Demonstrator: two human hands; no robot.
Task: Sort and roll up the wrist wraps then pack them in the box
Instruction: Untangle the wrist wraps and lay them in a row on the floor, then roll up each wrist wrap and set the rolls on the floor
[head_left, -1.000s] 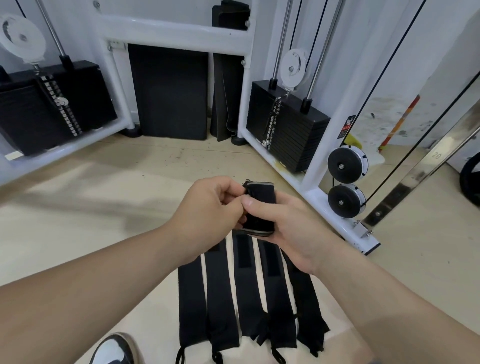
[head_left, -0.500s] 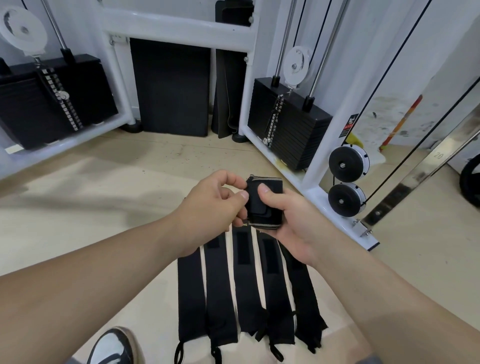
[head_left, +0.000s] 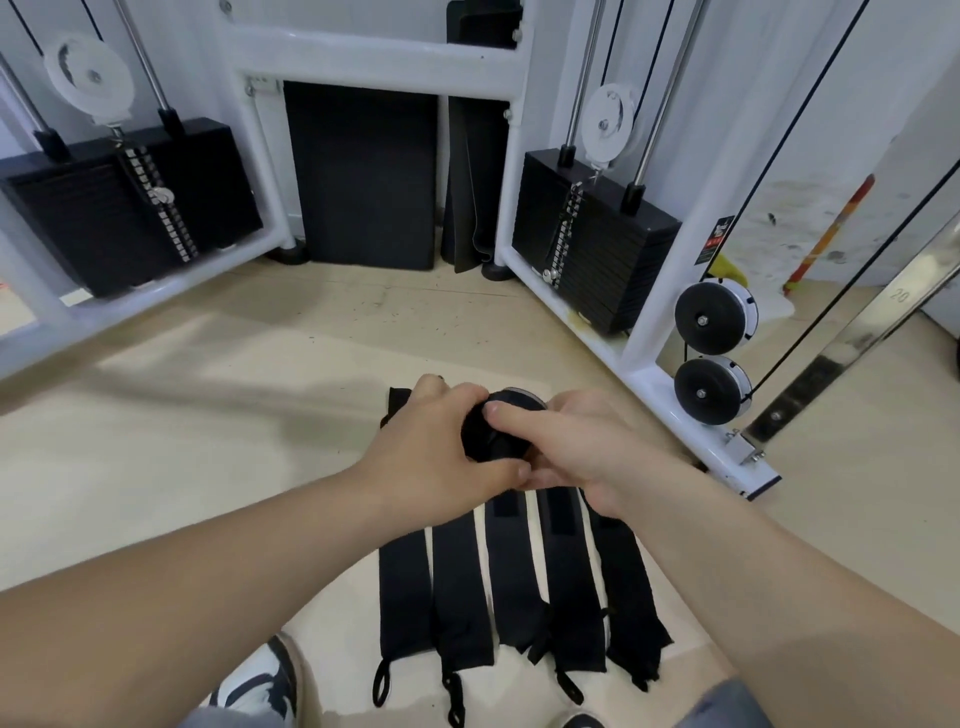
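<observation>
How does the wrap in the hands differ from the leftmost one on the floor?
The held wrap is rolled into a compact bundle; the leftmost floor wrap lies flat and stretched out. Left hand and right hand grip the held wrap; the leftmost floor wrap's loop end lies free. Both are black.

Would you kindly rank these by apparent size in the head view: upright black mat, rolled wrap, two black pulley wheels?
1. Upright black mat.
2. Upper pulley wheel, lower pulley wheel and rolled wrap look alike; the wrap is nearer and partly covered, so unranked.
</observation>
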